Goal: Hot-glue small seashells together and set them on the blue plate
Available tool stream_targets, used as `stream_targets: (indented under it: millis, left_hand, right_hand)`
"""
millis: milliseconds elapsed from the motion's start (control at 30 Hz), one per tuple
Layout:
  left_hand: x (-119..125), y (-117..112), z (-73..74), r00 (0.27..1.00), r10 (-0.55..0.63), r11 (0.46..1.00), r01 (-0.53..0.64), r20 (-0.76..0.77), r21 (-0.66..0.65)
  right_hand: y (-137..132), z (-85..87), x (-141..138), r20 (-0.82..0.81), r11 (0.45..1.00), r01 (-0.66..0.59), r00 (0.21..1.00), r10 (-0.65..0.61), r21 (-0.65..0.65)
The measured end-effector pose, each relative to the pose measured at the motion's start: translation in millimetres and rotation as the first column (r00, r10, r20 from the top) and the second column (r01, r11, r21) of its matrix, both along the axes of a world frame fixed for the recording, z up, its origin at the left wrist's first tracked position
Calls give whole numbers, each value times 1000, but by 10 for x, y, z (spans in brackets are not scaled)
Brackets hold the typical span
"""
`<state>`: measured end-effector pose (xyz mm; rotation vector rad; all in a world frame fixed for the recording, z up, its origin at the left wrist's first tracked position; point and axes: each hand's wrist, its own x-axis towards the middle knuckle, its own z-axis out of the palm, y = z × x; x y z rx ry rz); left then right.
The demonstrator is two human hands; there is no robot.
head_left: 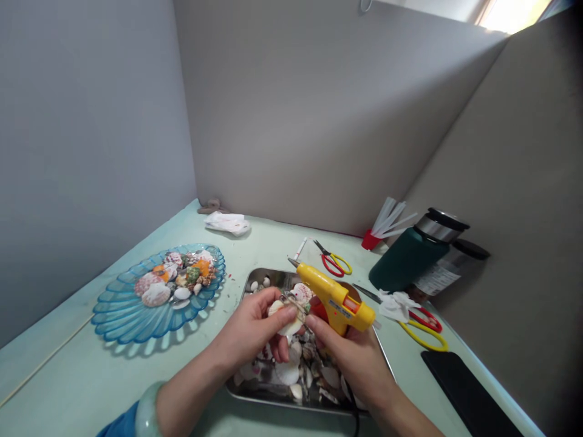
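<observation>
Shell (286, 317): a pale scallop held over the tray (253, 278), with small bits and what looks like twine stuck on its top edge.

At 9 o'clock from the tray, a blue plate (113, 315) carries a heap of coloured shells (177, 278). At 11 o'clock, by the wall, lies a white cloth (228, 223).

The left hand (249, 332), a pale bangle (148, 409) at its wrist, is clamped on the shell, thumb on top and fingers beneath.

The tray under both hands is strewn with loose shells (291, 371).

The right hand (359, 359) is closed around the grip of the gun (334, 297), a yellow glue gun. Its nozzle points to 10 o'clock, up and away from the shell, while a fingertip of that hand reaches across and touches the shell's decorated edge.

Judging by this, the step in hand is pressing a glued piece in place, not laying glue. More glue would call for tipping the nozzle down to the shell and keeping fingertips off the hot bead, with the left hand's grip steady.

At 1 o'clock from the tray lie scissors (336, 263), with a red cup (370, 241) of white sticks beyond. At 2 o'clock lies a green flask (403, 260). At 3 o'clock a tissue (395, 304) half covers a second pair (426, 331) of scissors.
</observation>
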<state>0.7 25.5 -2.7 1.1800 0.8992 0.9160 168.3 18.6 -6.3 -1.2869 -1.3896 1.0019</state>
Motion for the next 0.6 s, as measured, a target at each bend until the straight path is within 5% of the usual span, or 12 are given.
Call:
stream_targets:
  millis: [600]
  left_hand:
    - [-15, -5, 6, 999, -28, 999, 26, -33, -34]
  right_hand:
    - [12, -28, 24, -52, 1000, -2, 999, 1, -19]
